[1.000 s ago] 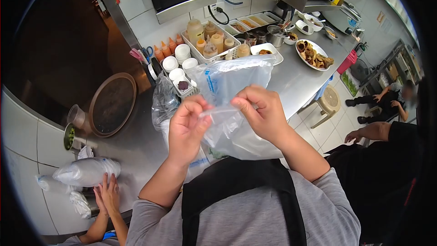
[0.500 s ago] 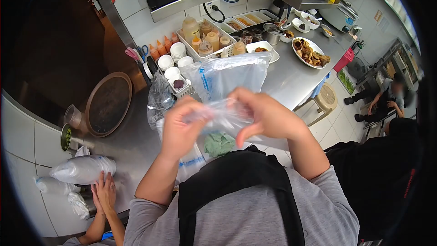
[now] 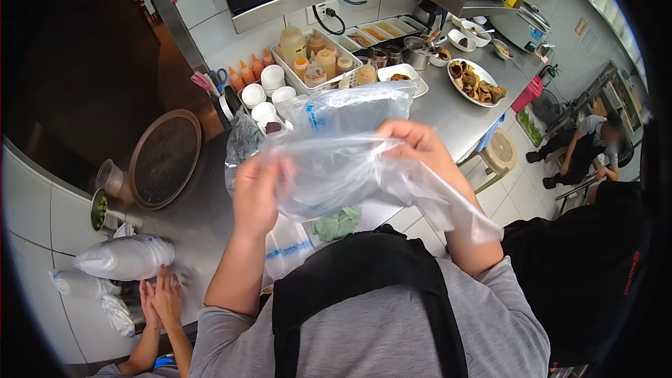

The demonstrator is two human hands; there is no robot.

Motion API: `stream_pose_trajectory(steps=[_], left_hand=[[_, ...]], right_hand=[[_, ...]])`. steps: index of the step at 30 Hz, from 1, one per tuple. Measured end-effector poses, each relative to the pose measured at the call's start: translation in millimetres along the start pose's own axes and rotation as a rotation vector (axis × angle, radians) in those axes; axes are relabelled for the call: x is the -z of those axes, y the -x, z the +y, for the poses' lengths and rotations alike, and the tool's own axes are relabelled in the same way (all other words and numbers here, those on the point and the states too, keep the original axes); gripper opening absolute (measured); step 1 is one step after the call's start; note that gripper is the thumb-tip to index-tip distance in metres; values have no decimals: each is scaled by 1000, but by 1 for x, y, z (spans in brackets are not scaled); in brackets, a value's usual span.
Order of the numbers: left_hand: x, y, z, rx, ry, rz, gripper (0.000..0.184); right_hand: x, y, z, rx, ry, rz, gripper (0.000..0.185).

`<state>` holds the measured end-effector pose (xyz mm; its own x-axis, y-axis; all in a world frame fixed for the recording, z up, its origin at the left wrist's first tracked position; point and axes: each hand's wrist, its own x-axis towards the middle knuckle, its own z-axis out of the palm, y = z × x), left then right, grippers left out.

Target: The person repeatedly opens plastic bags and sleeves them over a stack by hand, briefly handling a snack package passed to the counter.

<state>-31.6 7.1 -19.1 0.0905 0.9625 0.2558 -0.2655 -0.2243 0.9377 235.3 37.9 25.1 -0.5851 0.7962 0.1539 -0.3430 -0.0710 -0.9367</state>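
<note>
Steel desk [image 3: 439,115], tiled wall [image 3: 210,38]; basket [image 3: 297,82] of bottles [image 3: 326,61], plate [image 3: 466,94] of food [image 3: 477,84]. Left grip [image 3: 257,189] (blurred), right grip [image 3: 423,148] clamped on clear bag [image 3: 329,171].

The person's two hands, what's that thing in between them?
A clear plastic bag spans the gap between the left hand and right hand; the head view shows it.
</note>
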Motion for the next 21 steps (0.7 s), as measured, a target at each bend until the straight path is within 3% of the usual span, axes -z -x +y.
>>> stream_pose_trajectory(steps=[1,2,3,5,6,8,9,10,12,13,16,17,21], left_hand=[[-18,-3,6,-18,173,269,24],[-16,-2,7,-20,174,269,24],[-9,-1,8,62,406,123,23],[6,-1,9,217,820,-283,14],[6,0,4,215,820,-281,14],[-1,5,-5,197,440,-299,17],[-19,20,4,161,118,-97,29],[-17,17,3,160,119,-98,29],[-7,7,-1,215,-290,-137,29],[-3,3,-8,216,-81,-60,23],[6,-4,-11,94,167,3,22],[2,-3,-8,143,246,109,26],[-1,4,-11,198,433,108,30]], right_hand=[[-2,-1,2,-87,138,-91,16],[-3,-2,4,-173,278,-180,15],[-3,-3,9,-160,426,-229,10],[1,-6,17,-74,381,-148,9],[3,-7,19,12,334,-67,9],[3,-10,18,47,323,-2,12],[-1,-10,13,28,184,47,14],[-3,-10,10,9,45,97,16],[6,-7,9,5,-8,79,19],[17,-4,16,-23,-44,-6,22],[5,-1,17,-95,-36,-132,25],[-2,0,16,-137,4,-170,26],[1,3,20,-220,256,-183,21]])
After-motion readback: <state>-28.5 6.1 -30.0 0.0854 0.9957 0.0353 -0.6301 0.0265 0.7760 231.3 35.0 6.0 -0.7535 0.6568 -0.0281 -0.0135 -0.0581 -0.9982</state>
